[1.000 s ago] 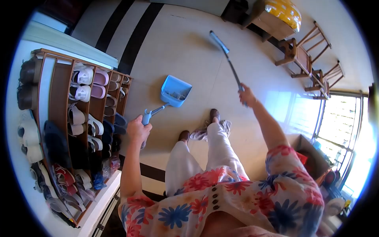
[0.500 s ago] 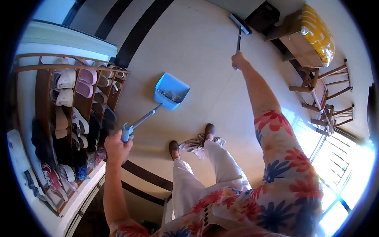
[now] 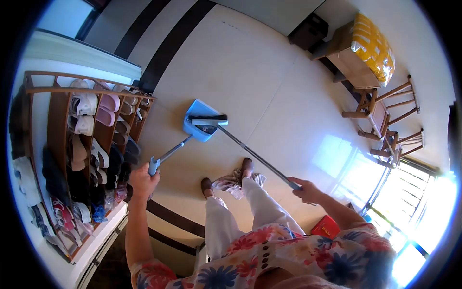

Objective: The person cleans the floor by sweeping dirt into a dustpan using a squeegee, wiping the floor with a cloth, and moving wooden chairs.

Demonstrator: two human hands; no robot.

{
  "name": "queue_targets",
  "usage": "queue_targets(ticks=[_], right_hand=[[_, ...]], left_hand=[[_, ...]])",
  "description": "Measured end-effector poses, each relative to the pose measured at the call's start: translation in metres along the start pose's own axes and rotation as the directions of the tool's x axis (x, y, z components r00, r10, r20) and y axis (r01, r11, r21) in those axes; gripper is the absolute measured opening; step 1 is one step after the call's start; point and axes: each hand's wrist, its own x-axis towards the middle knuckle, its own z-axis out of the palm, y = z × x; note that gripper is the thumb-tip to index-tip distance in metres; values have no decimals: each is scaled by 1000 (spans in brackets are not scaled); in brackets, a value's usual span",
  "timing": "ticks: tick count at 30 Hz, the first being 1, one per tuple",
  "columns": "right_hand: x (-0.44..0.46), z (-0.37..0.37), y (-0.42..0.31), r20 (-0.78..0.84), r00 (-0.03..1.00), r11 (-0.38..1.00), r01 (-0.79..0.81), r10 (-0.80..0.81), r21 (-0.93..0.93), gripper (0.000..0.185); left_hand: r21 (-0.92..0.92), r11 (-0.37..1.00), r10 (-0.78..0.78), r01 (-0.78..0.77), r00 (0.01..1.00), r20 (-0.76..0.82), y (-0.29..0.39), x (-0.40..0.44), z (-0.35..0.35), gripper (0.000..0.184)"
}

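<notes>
My left hand point(image 3: 144, 181) is wrapped round the blue grip of a long-handled dustpan point(image 3: 191, 111). The blue pan rests on the floor, and the dark bits inside it are partly hidden. Closed round the upper end of a broom's handle is my right hand point(image 3: 308, 191), its index finger lying along the shaft. The broom point(image 3: 209, 121) has a pale blue head with dark bristles, which lies over the pan's opening. A crumpled cloth point(image 3: 234, 183) is on the floor by my brown shoes point(image 3: 247, 164).
On the left stands a wooden shoe rack point(image 3: 55, 115) full of shoes and slippers. Bamboo stools point(image 3: 380, 113), a cardboard box point(image 3: 349, 58) with a yellow package point(image 3: 373, 48), and a dark bin point(image 3: 309, 32) line the right wall. A red object point(image 3: 326, 227) lies near my right elbow.
My right hand has drawn the broom back from the far wall by the dark bin, so its head is now over the dustpan. The left hand and dustpan have barely shifted.
</notes>
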Motion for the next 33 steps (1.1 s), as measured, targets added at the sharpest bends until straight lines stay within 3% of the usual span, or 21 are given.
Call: queue_targets(ticks=[3, 5, 6, 9, 10, 11, 13, 15, 16, 19, 21, 23, 25, 26, 28, 31, 33], right_hand=[[11, -40, -17, -138, 990, 999, -1, 7, 37, 49], [69, -76, -19, -268, 952, 970, 195, -150, 148, 49], [97, -96, -43, -339, 931, 971, 190, -132, 146, 50], [237, -174, -84, -487, 808, 857, 474, -331, 204, 53], [274, -197, -112, -561, 770, 921, 388, -304, 33, 53], [292, -210, -144, -540, 810, 915, 369, -229, 165, 54], [320, -203, -189, -564, 794, 963, 271, -229, -9, 36], [372, -182, -177, -668, 670, 944, 181, -323, -276, 36], [368, -168, -174, -664, 697, 950, 81, -271, -303, 47], [364, -140, -142, -645, 691, 937, 146, -326, -317, 60], [336, -124, -139, -521, 819, 934, 48, -240, -355, 69], [341, -100, -96, -481, 705, 780, 163, -521, -605, 71], [299, -67, -63, -374, 820, 793, 149, -433, -591, 73], [252, -47, -65, -297, 928, 854, 42, -225, -519, 74], [203, -4, -9, -236, 952, 802, 18, -197, -597, 75], [97, 47, 18, -106, 984, 843, 68, -146, -534, 67], [23, 59, -14, -69, 997, 971, 9, -26, -238, 63]], left_hand=[[-31, 1000, -8, 8, 1000, 12, -4, 0, 0, 20], [-60, 998, -5, 6, 1000, 18, -1, 1, -1, 19], [-72, 997, -1, 2, 1000, 20, 2, 3, -3, 19], [-75, 995, 62, -64, 998, -24, 4, 8, -4, 16], [-89, 995, 47, -49, 999, -27, 6, 8, -5, 15], [-103, 994, 30, -32, 999, -28, 10, 8, -7, 15], [-125, 992, 17, -19, 1000, -20, 11, 8, -6, 14], [-145, 989, 25, -28, 999, -19, 11, 9, -6, 14], [-170, 985, 25, -29, 999, -20, 11, 10, -8, 14], [-190, 982, 13, -18, 1000, -28, 12, 8, -10, 13], [-130, 991, 31, -35, 999, -31, 10, 8, -9, 13], [-165, 986, 25, -33, 999, -46, 11, 8, -9, 13], [-153, 988, 16, -23, 999, -49, 6, 6, -7, 13], [-130, 991, 4, -9, 999, -40, 2, 3, -3, 14], [-105, 994, -18, 16, 1000, -16, -1, -1, -5, 15], [-124, 991, -45, 47, 999, 18, 6, -2, -12, 17], [-165, 985, -41, 48, 998, 43, 8, -1, -22, 18]])
